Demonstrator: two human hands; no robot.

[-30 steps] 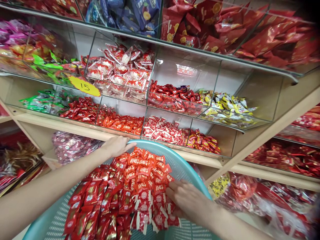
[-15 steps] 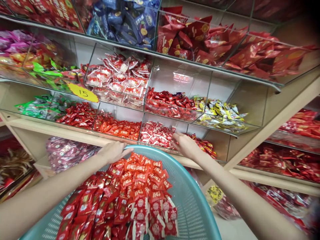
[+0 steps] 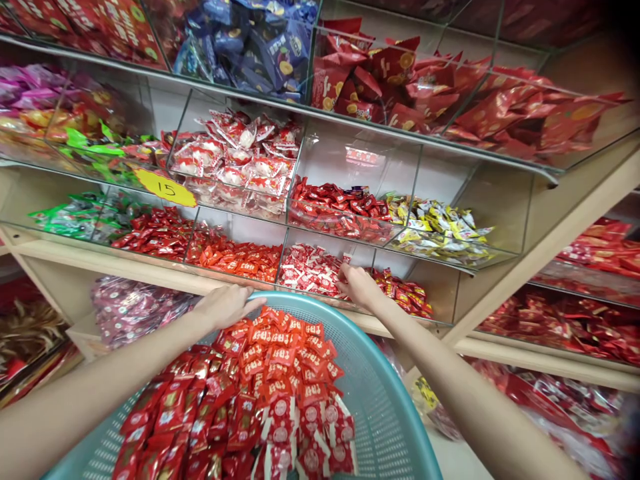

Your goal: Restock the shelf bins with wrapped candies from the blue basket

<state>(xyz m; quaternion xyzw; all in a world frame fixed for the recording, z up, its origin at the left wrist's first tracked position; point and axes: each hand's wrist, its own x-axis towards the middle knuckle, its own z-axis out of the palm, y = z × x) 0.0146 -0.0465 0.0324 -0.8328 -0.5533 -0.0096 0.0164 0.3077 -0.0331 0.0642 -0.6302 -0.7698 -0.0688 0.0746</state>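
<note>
A teal plastic basket [image 3: 395, 387] with perforated walls sits low in front of me. Inside it lie red-wrapped candies [image 3: 173, 403], orange-red candies [image 3: 280, 353] and red-and-white candies [image 3: 313, 417]. My left hand [image 3: 227, 305] grips the basket's far rim, thumb stretched along it. Beyond the rim, my right hand [image 3: 363, 287] reaches into a shelf bin, at the right side of a pile of red-and-white wrapped candies [image 3: 310, 268]. Its fingers are curled together and partly hidden from me; whether a candy is between them does not show.
Clear-walled bins hold orange-red candies [image 3: 240, 259], yellow-and-white candies [image 3: 440, 227] and blue packets [image 3: 250, 47]. A yellow price tag [image 3: 165, 187] reads 15. A wooden shelf edge [image 3: 115, 263] runs behind the basket; bagged goods [image 3: 137, 310] lie beneath it. A slanted wooden upright [image 3: 545, 247] stands right.
My right hand has shifted slightly left and closer in to the red-and-white candies, its fingers more curled. The left hand and the basket have stayed in place.
</note>
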